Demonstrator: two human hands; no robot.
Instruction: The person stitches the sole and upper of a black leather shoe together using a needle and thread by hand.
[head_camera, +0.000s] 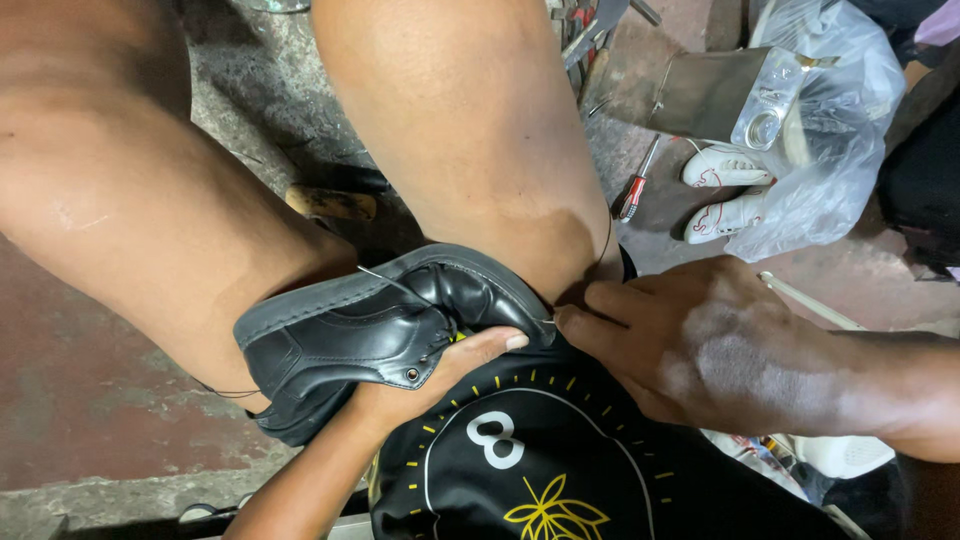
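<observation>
A black leather shoe is held between the person's bare knees, near the middle of the view. It is laid on its side, with its long axis running from lower left to upper right; the toe is pointed toward the right knee and the heel toward the lower left. The sole edge is turned upward and away, and the laced upper is faced toward the near side.

The left hand is wrapped under the shoe from the near side, with the thumb pressed over the upper near the toe, so the shoe is gripped. The right hand is closed, with the fingertips pinched together at the toe end of the sole edge; what is pinched there is too small to tell. A thin thread is seen lying across the shoe's welt.

On the floor at far right, a red-handled screwdriver is lain beside a clear plastic bag, in which white shoes are kept. Black shorts with yellow print are seen at the near edge.
</observation>
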